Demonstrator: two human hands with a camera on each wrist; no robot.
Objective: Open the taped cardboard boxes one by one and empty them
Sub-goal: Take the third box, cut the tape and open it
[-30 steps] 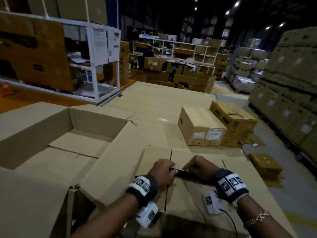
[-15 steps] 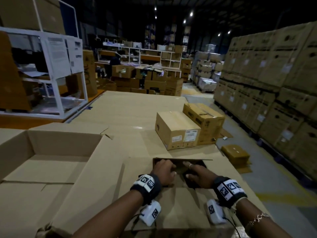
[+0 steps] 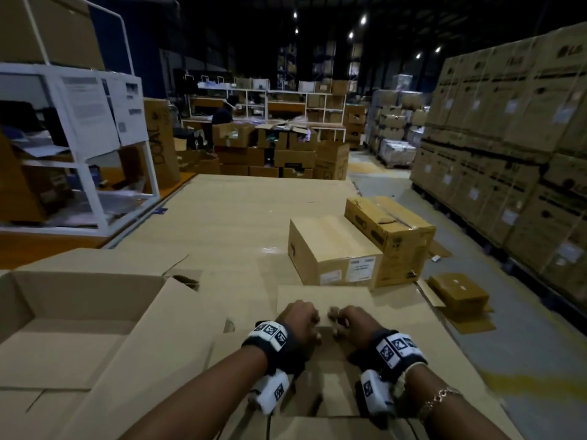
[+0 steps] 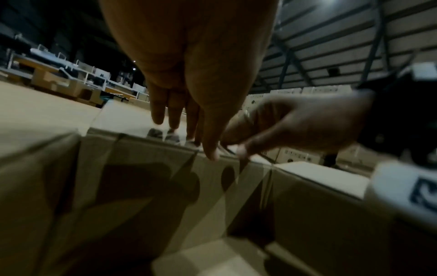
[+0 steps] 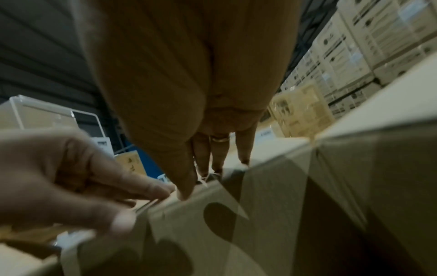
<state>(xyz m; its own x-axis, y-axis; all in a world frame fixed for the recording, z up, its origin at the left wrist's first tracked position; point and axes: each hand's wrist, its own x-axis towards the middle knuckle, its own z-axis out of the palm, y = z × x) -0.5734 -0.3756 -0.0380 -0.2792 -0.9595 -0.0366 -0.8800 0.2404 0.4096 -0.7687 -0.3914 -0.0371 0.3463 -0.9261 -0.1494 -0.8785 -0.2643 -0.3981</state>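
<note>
The cardboard box (image 3: pixel 320 428) stands right in front of me with its top open. Its far flap (image 3: pixel 324 298) is raised upright. My left hand (image 3: pixel 309 319) and right hand (image 3: pixel 338 319) grip the flap's top edge side by side. In the left wrist view the left hand (image 4: pixel 189 134) has its fingers over the far side and its thumb on the near face of the flap (image 4: pixel 141 177). Clear tape (image 4: pixel 236 188) still clings to that face. The right wrist view shows the right hand (image 5: pixel 208 179) pinching the flap (image 5: pixel 319 196) the same way. What lies inside the box is hidden.
A large open box (image 3: pixel 79 312) sits at my left. Two closed boxes (image 3: pixel 333 249) (image 3: pixel 390 230) stand ahead on the cardboard-covered surface. A small box (image 3: pixel 457 293) lies on the floor to the right. Stacked pallet cartons (image 3: pixel 508 138) line the right; a white rack (image 3: pixel 79 147) stands left.
The hands went from the closed top seam to lifting the far flap, which now stands upright with both hands on its edge.
</note>
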